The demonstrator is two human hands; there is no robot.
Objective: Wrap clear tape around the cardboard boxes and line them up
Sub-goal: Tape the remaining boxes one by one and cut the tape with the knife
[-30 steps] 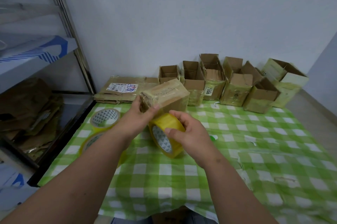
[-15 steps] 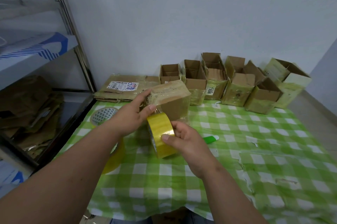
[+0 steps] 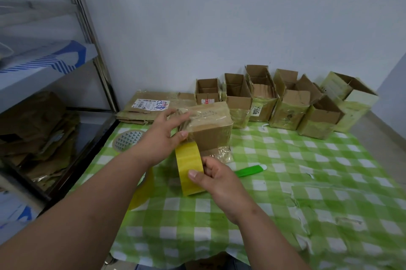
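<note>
A small cardboard box (image 3: pixel 211 129), partly covered in clear tape, sits near the middle of the table. My left hand (image 3: pixel 163 135) grips its left end, thumb on the front face. My right hand (image 3: pixel 216 178) holds a yellow tape roll (image 3: pixel 190 171) just below and in front of the box. A strip of tape runs from the roll up to the box. Along the wall stands a row of several open taped boxes (image 3: pixel 261 102).
A second tape roll (image 3: pixel 126 140) lies left of my left arm, and another yellowish roll (image 3: pixel 142 190) shows under my forearm. A green utility knife (image 3: pixel 250 169) lies right of my right hand. Flattened cardboard (image 3: pixel 149 107) lies at the back left. A metal shelf (image 3: pixel 44 72) stands to the left.
The box has come down toward the table and turned. My right hand has turned the roll edge-on and brought it under the box's front. The camera has shifted slightly.
</note>
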